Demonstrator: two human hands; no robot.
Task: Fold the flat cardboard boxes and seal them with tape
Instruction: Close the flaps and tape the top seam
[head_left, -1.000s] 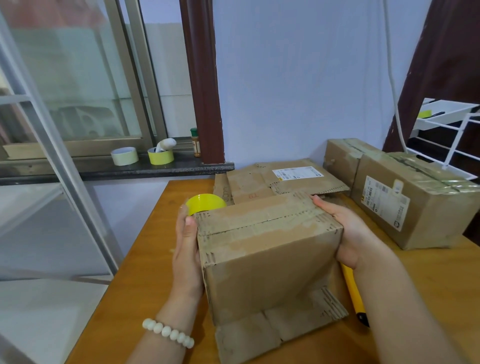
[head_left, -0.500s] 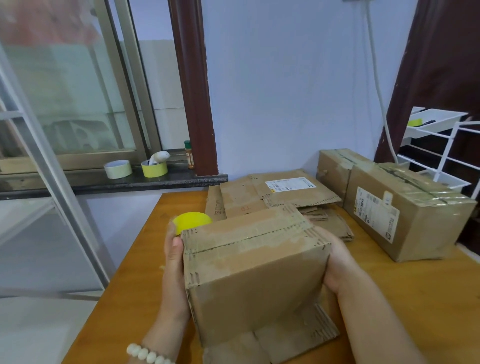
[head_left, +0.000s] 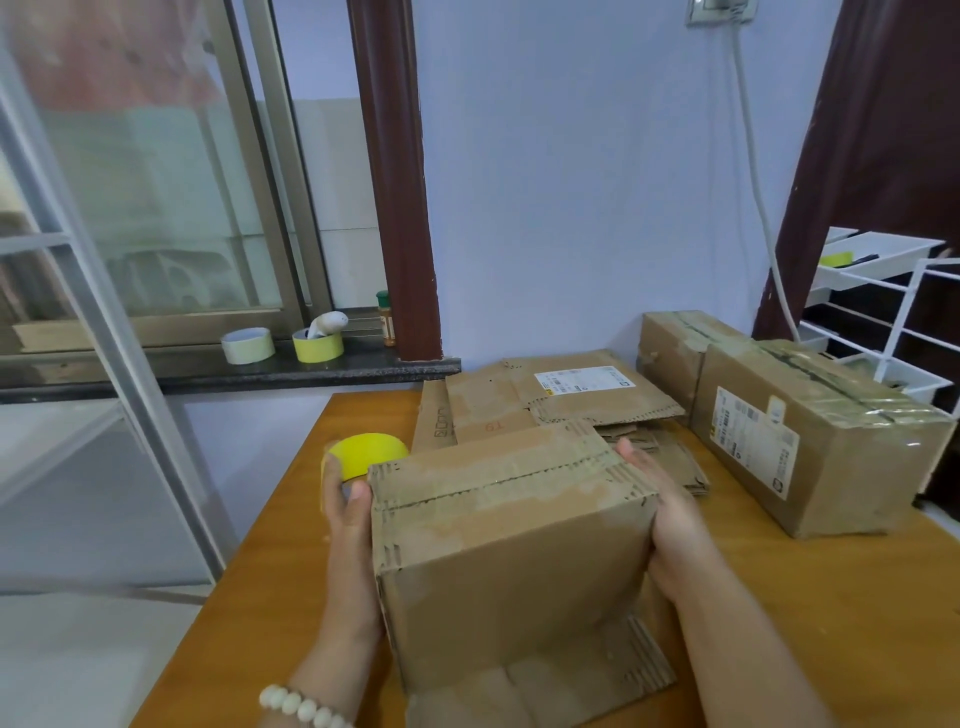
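1. Left hand (head_left: 347, 525): lies flat against the left wall of the cardboard box (head_left: 514, 540), thumb up at the near edge and fingers apparently straight. A white bead bracelet (head_left: 301, 705) is at the wrist.
2. Right hand (head_left: 670, 519): palm pressed on the box's right wall, fingers stretched toward the far top corner and curled round nothing. The box is clamped between the two palms.
3. Cardboard box: erected, near centre of the desk (head_left: 831, 623). The upper flaps are folded in with their centre seam showing, and the lower flaps (head_left: 545, 680) splay loose on the desk at the near side.
4. Handling, by judgement: probably empty and light. Corrugated walls should be stiff at the corners and give mid-panel. Edges are worn and ragged, so flaps may tear or spring open until taped. Opposite walls close to the corners look like the best hold.
5. Yellow tape roll (head_left: 366, 454): just beyond the left hand; whether they touch cannot be told.
6. Flat cardboard stack (head_left: 561, 400): far centre.
7. Two sealed boxes (head_left: 821, 441): far right.
8. Desk surface: smooth orange-brown wood; a light box would likely slide on it.
9. Room:
   - Dark windowsill (head_left: 311, 371) at far left, carrying two more tape rolls (head_left: 248, 345) and a small bottle (head_left: 387, 325).
   - Pale wall with a white cable (head_left: 753, 182).
   - Dark curtain (head_left: 883, 156).
   - White wire rack (head_left: 893, 322) at far right.
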